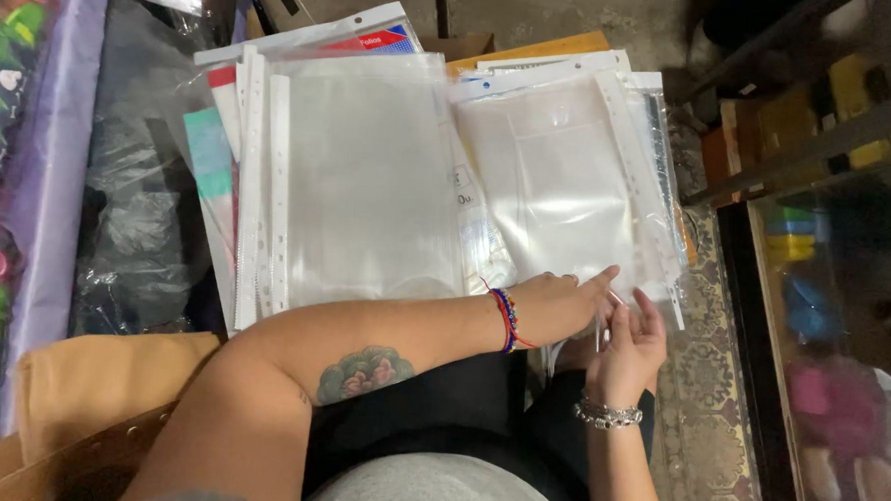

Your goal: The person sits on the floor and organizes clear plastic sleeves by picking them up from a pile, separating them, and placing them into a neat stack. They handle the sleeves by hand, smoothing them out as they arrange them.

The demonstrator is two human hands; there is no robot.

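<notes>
Two stacks of clear punched plastic sleeves are seen laid side by side. On the left, the larger stack (354, 176) lies squared up and untouched, so it is judged to be sorted; single sheets in it cannot be counted. To its right, the smaller stack (559, 170) is fanned loosely and is judged to be in hand. Its lower right corner is pressed by the left hand (558, 306), fingers flat and spread, nothing clasped. Just beside it, one sleeve edge (603, 323) is pinched lightly by the right hand (630, 344), fingers half curled.
</notes>
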